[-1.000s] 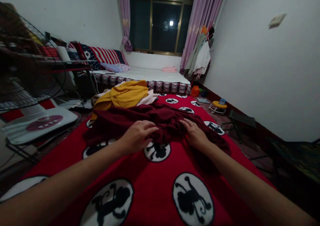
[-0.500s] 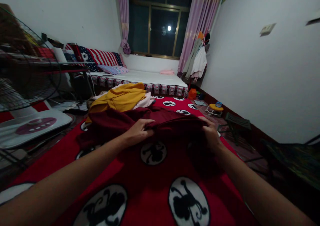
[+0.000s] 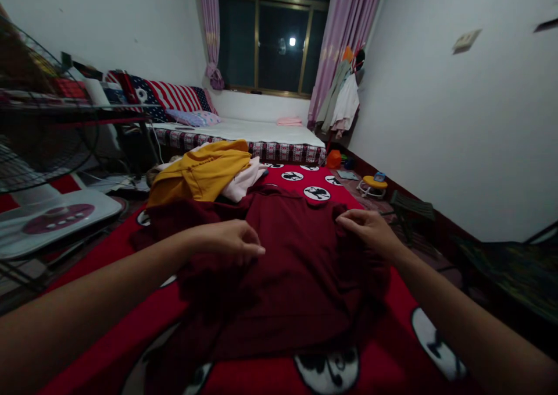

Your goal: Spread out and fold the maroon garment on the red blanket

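Note:
A maroon top (image 3: 292,273) lies spread over a red blanket (image 3: 257,377) printed with dark cartoon figures in white ovals. Its left part is bunched and creased, and its lower edge reaches toward me. My left hand (image 3: 229,241) is over the left half of the top, fingers loosely bent and thumb out, with no cloth seen between them. At the top's upper right corner, my right hand (image 3: 366,227) pinches a bit of the cloth between thumb and fingers. Beyond the left sleeve side, a yellow garment (image 3: 200,171) lies heaped on a pale pink one (image 3: 244,181).
A white fan base (image 3: 65,217) stands at the left beside a cluttered table (image 3: 126,116). Behind the blanket is a low bed (image 3: 253,130). Along the right wall are a yellow stool (image 3: 372,187), a dark folding stool (image 3: 412,206) and a camouflage-patterned seat (image 3: 510,267).
The maroon top, held bunched up between both hands before, now lies spread out toward me over the blanket. My left hand has let go of the cloth and moved slightly left.

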`<action>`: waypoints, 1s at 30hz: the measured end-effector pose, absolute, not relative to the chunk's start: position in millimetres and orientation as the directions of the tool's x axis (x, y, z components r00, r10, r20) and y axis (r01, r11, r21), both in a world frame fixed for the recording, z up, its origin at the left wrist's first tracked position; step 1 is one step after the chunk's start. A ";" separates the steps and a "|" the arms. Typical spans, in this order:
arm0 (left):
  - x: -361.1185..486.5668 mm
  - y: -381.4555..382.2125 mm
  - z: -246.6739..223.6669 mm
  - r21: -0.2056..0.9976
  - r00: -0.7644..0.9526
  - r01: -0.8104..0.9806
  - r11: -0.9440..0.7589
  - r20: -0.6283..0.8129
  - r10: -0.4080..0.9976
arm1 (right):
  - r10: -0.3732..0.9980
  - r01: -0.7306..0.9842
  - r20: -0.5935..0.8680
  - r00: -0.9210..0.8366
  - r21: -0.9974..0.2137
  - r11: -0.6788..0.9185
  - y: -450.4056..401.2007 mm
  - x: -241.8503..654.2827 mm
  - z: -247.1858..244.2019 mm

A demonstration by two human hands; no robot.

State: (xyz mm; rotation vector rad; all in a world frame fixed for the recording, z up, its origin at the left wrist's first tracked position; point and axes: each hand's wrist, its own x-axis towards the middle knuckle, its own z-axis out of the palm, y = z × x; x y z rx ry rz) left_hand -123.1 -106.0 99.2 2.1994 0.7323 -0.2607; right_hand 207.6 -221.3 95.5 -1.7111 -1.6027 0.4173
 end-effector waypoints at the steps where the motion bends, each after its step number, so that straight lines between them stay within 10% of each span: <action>1: -115.6 -95.3 98.5 0.531 0.795 0.589 -0.610 -0.243 0.556 | 0.920 0.763 0.327 0.217 -0.644 0.049 -205.6 210.1 92.7; 6: -87.1 -37.6 77.7 0.052 0.555 0.818 -0.573 0.191 0.810 | 0.819 0.881 0.499 0.284 -0.474 -0.016 -128.2 211.4 69.1; 15: -95.4 -9.0 26.1 0.024 0.519 0.847 -0.532 0.185 0.835 | 0.910 0.924 0.192 0.368 -0.179 -0.337 -98.4 209.8 27.5; 30: -115.0 -47.8 35.0 -0.314 0.846 0.260 -0.913 0.529 0.059 | 0.870 0.977 0.466 -0.161 0.201 0.073 -171.7 251.4 91.5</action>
